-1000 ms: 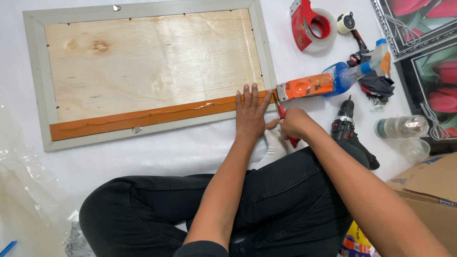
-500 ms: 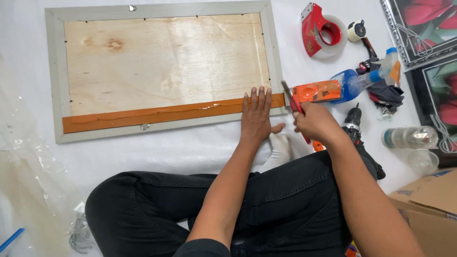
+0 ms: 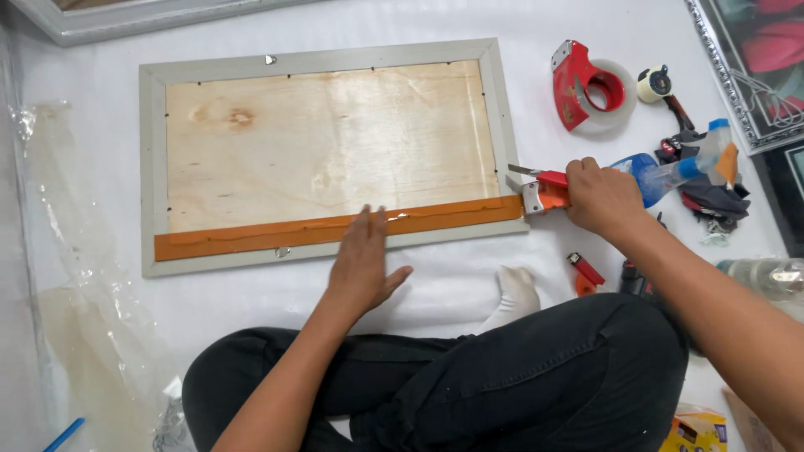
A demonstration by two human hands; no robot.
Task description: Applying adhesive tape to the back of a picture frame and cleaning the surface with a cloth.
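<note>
Right hand point(image 3: 601, 197) grips tape dispenser point(image 3: 544, 189) (orange)

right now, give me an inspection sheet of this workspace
surface: white sheet on the floor
job's things: grey picture frame lying back up, plywood backing, orange tape strip along its lower edge
clutter: red tape dispenser, blue spray bottle, red lighter, clear plastic wrap, framed pictures at right
grips: left hand flat on the orange tape strip; right hand closed on an orange tape gun at the frame's right end
cables: nothing seen
surroundings: another frame's edge at top left
</note>
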